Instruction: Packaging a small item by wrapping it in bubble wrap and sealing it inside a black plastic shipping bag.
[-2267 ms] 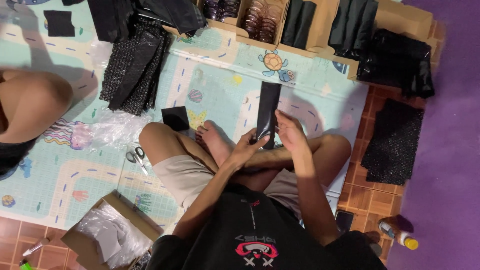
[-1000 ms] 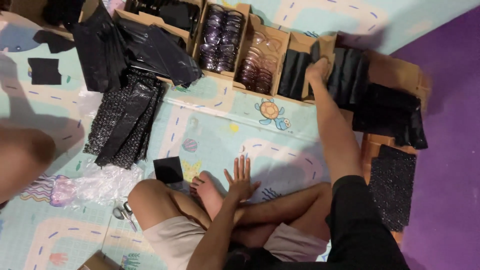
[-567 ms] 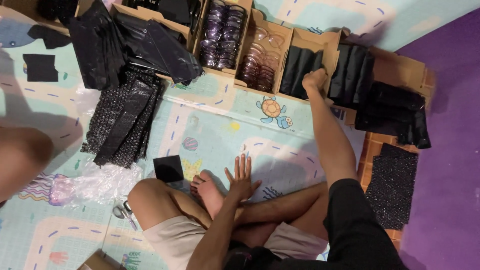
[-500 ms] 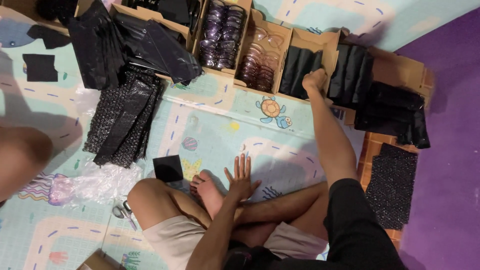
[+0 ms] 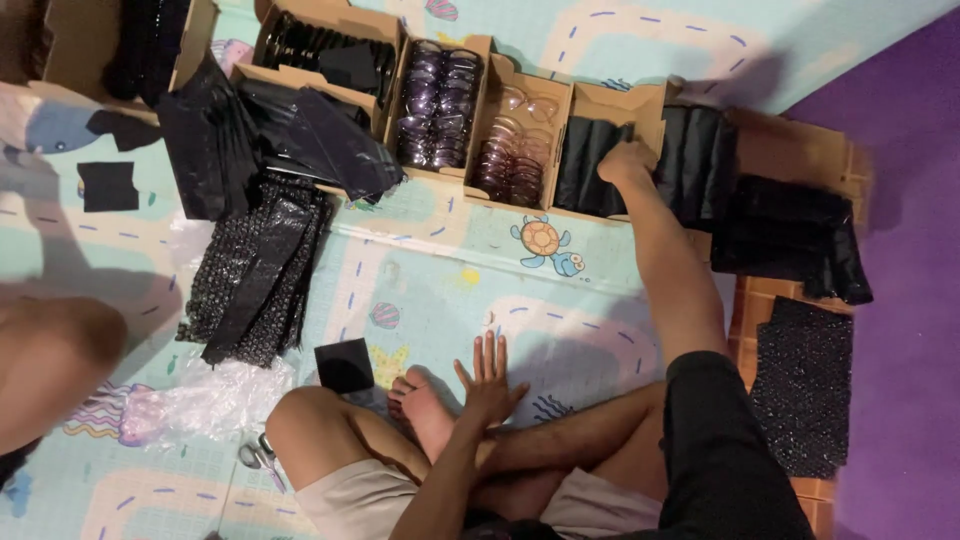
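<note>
Head view: right hand reaches into the cardboard box, fingers curled on black pouches; left hand rests spread wide on the foot.

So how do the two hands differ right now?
The right hand is stretched far forward into the cardboard box of black pouches, its fingers curled at the pouches; the left hand stays close to the body, resting by the bare foot. The left hand is flat with fingers spread and holds nothing; whether the right has a full grip on a pouch cannot be told. Both are bare.
</note>
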